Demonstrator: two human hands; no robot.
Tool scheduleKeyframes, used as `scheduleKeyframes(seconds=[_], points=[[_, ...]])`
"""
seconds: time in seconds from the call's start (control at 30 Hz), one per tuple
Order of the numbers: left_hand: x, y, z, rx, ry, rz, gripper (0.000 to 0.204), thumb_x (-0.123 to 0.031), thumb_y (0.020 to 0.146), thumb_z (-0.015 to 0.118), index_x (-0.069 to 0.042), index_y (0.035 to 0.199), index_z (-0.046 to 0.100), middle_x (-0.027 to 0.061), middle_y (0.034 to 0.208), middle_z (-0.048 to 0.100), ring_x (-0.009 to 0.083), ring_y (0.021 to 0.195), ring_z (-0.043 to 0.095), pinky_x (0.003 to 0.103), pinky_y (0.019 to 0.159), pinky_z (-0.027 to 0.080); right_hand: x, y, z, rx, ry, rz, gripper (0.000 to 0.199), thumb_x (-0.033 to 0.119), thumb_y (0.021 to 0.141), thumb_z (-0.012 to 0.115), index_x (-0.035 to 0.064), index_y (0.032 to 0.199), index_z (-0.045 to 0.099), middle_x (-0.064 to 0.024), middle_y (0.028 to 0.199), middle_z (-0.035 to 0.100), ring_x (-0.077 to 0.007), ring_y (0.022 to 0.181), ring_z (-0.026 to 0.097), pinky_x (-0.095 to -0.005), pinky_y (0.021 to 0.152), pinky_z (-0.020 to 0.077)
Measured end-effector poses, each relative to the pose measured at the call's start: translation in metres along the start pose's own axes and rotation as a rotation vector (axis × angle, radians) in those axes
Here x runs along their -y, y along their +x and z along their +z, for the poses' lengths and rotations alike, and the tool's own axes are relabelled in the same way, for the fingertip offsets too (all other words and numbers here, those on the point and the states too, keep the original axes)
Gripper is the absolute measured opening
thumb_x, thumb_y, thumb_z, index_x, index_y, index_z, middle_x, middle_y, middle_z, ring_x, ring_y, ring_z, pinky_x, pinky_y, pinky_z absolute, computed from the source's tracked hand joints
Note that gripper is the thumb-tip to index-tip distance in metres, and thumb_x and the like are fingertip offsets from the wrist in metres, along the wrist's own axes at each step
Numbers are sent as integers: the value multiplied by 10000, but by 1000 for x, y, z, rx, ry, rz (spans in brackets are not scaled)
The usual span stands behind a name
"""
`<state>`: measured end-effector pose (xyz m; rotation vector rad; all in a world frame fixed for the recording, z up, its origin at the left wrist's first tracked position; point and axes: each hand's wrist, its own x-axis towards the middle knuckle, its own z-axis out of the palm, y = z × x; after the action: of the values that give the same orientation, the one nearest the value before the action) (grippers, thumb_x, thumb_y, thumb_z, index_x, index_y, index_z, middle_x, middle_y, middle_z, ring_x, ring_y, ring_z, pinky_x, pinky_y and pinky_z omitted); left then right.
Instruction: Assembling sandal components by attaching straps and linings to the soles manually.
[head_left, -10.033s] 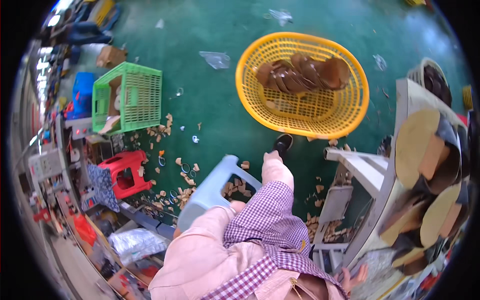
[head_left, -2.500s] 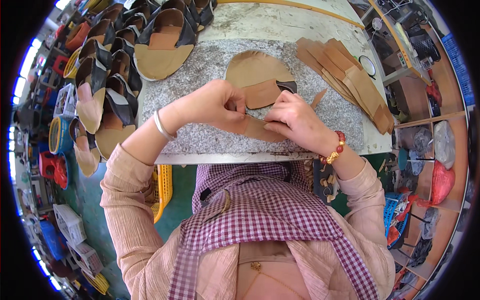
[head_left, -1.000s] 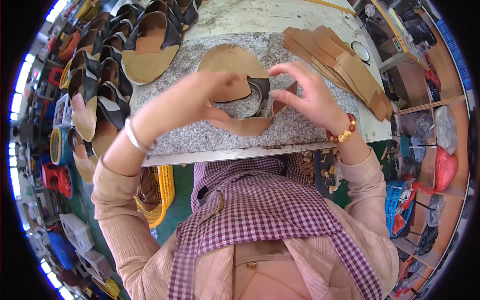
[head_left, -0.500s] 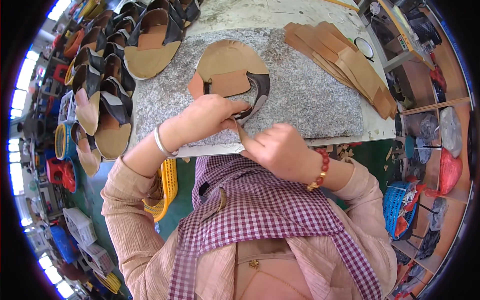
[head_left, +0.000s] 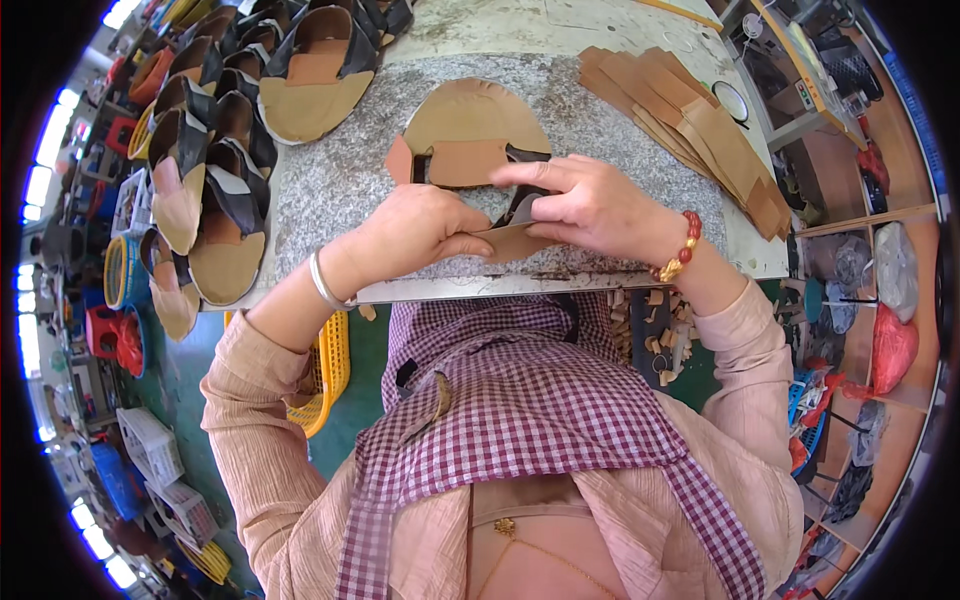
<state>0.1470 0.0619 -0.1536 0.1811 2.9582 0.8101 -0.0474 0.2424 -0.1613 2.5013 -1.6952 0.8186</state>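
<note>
On the speckled grey pad (head_left: 640, 215) lies a shoe upper (head_left: 475, 112), its rounded tan toe facing away from me and its dark heel end nearest me. A tan-brown strip (head_left: 515, 243) runs along that heel end near the table's front edge. My left hand (head_left: 420, 228) is closed, with its thumb and forefinger on the strip's left end. My right hand (head_left: 605, 212) grips the strip's right end between thumb and curled fingers, its forefinger reaching out over the upper. The palms and bent fingers hide part of the heel.
Several finished-looking dark and tan shoe uppers (head_left: 225, 265) crowd the table's left side. A fanned stack of brown strips (head_left: 690, 130) lies at the right, beside a round black-rimmed object (head_left: 730, 98). Below the table edge stand a yellow basket (head_left: 335, 365) and scattered scraps (head_left: 660, 345).
My right hand has moved up and right, from below the heel to the strip's right end. The strip now stretches sideways between both hands. My left hand stays about where it was.
</note>
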Motion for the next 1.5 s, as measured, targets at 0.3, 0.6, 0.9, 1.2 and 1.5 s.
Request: scheduleKeyframes(seconds=[0.3,0.6,0.9,1.2,1.5], points=[[-22,4,-5,2,31,-120,148,-206,812,706,-60,797,689,105,677,653,316,612,598,385,627,476,9,-3,7,88,139,171,119,144,858,682,29,836,658,-29,986,641,-207,714,602,-313,678,494],[-31,10,-13,71,64,-254,109,-149,805,684,-43,816,661,118,701,656,324,620,589,388,633,483,15,-3,14,81,229,289,110,113,857,676,4,858,662,-46,962,650,-210,680,594,-302,646,489],[-23,10,-12,110,23,-195,72,-90,811,671,-29,843,650,111,718,658,308,601,558,383,614,469,12,-4,20,78,337,318,134,125,841,692,-6,829,667,-50,894,647,-195,668,588,-298,637,484],[-28,3,-10,76,-288,-207,125,44,799,630,39,922,650,71,691,618,169,554,461,302,574,434,12,-11,19,-56,468,352,136,132,846,693,3,810,671,-37,905,664,-185,673,592,-285,627,480],[-32,5,-17,183,-335,-142,140,50,812,620,37,946,657,78,699,625,180,556,478,296,576,441,22,-5,26,3,233,298,127,150,856,702,30,833,666,-19,1004,674,-168,670,603,-267,603,476]])
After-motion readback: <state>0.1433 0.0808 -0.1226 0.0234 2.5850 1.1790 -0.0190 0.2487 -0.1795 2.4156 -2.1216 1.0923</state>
